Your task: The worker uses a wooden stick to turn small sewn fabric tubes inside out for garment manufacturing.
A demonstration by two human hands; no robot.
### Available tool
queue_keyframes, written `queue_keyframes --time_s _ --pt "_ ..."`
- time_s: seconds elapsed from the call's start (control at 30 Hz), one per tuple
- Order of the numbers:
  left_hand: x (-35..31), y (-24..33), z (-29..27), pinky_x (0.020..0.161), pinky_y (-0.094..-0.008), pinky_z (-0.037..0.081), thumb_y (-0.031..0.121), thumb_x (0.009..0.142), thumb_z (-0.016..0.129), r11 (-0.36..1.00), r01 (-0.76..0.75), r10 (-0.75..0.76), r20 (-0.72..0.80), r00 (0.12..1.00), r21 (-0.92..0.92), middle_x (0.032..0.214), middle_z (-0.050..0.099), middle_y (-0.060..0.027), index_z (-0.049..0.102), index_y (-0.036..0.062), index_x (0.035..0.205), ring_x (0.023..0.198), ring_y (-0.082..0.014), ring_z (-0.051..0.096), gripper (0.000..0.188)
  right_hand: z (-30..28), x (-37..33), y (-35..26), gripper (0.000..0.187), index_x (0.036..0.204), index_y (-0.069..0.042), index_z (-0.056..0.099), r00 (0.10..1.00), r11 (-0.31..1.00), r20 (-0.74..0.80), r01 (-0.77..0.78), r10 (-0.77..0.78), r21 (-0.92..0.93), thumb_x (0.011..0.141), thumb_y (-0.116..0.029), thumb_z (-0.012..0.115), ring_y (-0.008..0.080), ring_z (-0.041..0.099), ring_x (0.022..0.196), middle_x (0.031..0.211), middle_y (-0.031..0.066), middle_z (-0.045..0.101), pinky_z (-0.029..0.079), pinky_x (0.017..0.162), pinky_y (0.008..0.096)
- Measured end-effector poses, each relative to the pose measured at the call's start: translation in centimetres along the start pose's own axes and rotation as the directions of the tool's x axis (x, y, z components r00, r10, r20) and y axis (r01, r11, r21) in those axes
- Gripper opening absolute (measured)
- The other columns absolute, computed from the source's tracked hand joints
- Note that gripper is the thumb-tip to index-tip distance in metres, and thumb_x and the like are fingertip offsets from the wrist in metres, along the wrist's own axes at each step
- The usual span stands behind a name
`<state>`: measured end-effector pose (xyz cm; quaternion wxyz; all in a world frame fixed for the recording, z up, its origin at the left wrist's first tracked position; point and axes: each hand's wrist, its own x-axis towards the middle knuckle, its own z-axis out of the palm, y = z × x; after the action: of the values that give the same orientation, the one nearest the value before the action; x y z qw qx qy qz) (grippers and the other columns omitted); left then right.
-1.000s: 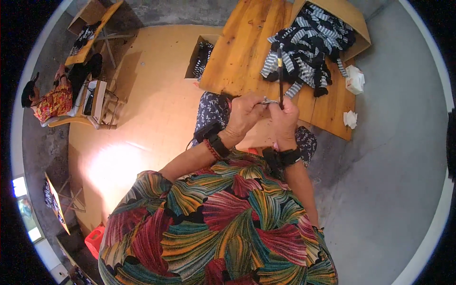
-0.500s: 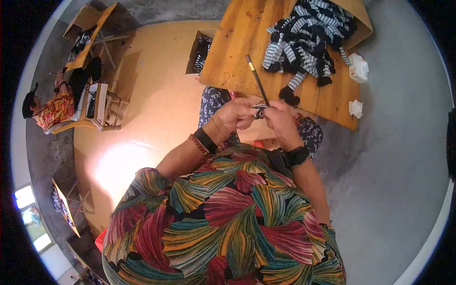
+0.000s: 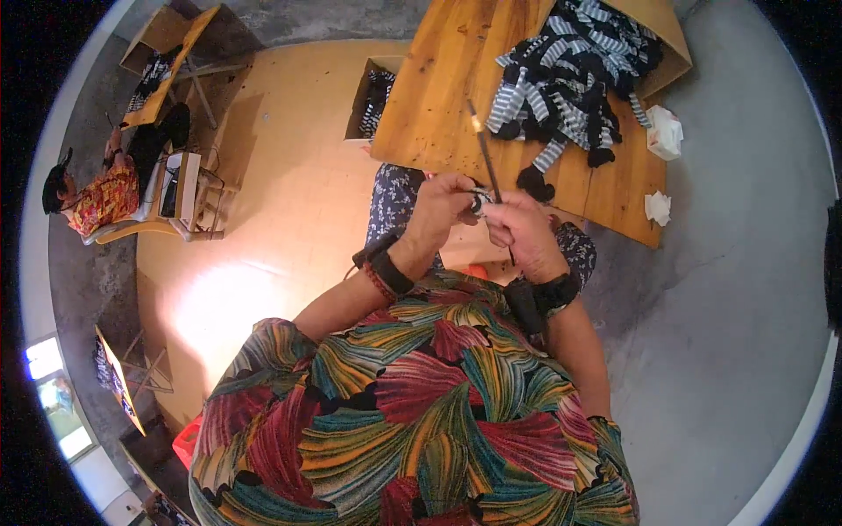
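Note:
My left hand (image 3: 436,210) pinches a small black-and-white knitted piece (image 3: 478,202), bunched at the fingertips. My right hand (image 3: 529,235) is closed on a thin black stick (image 3: 486,156) with a light band near its upper end, and its fingertips meet the knitted piece too. The stick slants up over the near edge of the wooden table (image 3: 438,96); its lower part passes behind the right fingers. On that table lies a heap of grey-and-black striped knitted pieces (image 3: 561,83). How the stick and the small piece fit together is hidden by my fingers.
A cardboard box (image 3: 674,61) lies behind the heap. A tissue pack (image 3: 664,133) and crumpled tissue (image 3: 657,208) are at the table's right edge. Another box (image 3: 357,114) stands left of the table. Far left, a person (image 3: 105,197) sits near another table (image 3: 180,66).
My left wrist has turned and its fingers now curl more over the knitted piece. My right hand has shifted slightly down and right, and the stick has tilted more upright.

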<state>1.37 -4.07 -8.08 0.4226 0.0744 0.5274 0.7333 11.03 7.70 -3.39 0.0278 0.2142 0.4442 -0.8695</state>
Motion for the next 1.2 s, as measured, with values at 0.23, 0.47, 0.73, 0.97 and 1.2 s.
queue_keyframes --time_s 0.23,0.47,0.73,0.97,1.2 --pt "1.5 -1.2 0.4 0.042 -0.0212 0.039 -0.006 0.073 0.049 0.940 0.026 -0.017 0.029 0.999 -0.339 0.073 0.059 -0.0048 0.057 0.0055 0.080 0.050 -0.0109 0.049 0.016 -0.1 0.6 2.0 0.015 0.070 -0.003 0.052 0.930 0.878 -0.145 0.256 -0.338 -0.404 0.080 -0.014 0.055 0.0057 0.041 0.055 0.058 -0.0026 0.044 0.031 0.048 0.0210" --pt "3.3 -0.9 0.8 0.043 -0.0211 0.039 -0.005 0.072 0.053 0.880 0.037 0.025 0.124 0.992 -0.473 0.074 0.059 -0.0052 0.056 0.0053 0.080 0.050 -0.0115 0.049 0.013 -0.2 1.7 2.0 0.013 0.071 0.001 0.048 0.579 0.180 0.016 0.280 -0.815 -0.943 0.075 -0.009 0.055 0.0188 0.046 0.054 0.060 0.0142 0.046 0.037 0.052 0.0321" --pt "4.5 -0.9 0.5 0.043 -0.0202 0.040 -0.005 0.071 0.054 0.889 -0.024 0.107 0.156 0.982 -0.458 0.071 0.057 -0.0036 0.054 0.0057 0.078 0.051 -0.0110 0.050 0.013 -0.1 3.9 1.5 0.008 0.078 0.002 0.053 0.602 0.474 -0.224 0.297 -0.767 -0.829 0.074 -0.004 0.049 0.0202 0.050 0.055 0.062 0.0135 0.052 0.040 0.052 0.0321" --pt "3.6 1.5 0.4 0.043 -0.0180 0.040 -0.005 0.072 0.056 0.966 -0.001 0.079 0.293 0.953 -0.258 0.073 0.058 -0.0035 0.055 0.0031 0.083 0.050 -0.0080 0.050 0.014 -0.3 2.9 1.0 0.014 0.081 0.002 0.055 0.787 0.600 -0.200 0.252 -0.584 -0.759 0.074 -0.002 0.044 0.0098 0.047 0.058 0.063 0.0103 0.052 0.041 0.053 0.0271" --pt "2.5 0.2 2.8 0.043 -0.0181 0.038 -0.003 0.075 0.052 0.960 -0.143 0.146 0.005 0.989 0.239 0.070 0.057 -0.0014 0.059 0.0019 0.088 0.050 -0.0063 0.048 0.016 -2.3 2.9 1.9 0.014 0.079 0.002 0.056 0.768 0.609 -0.185 0.309 -0.613 -0.731 0.072 -0.002 0.044 0.0099 0.047 0.060 0.060 0.0046 0.049 0.039 0.055 0.0260"
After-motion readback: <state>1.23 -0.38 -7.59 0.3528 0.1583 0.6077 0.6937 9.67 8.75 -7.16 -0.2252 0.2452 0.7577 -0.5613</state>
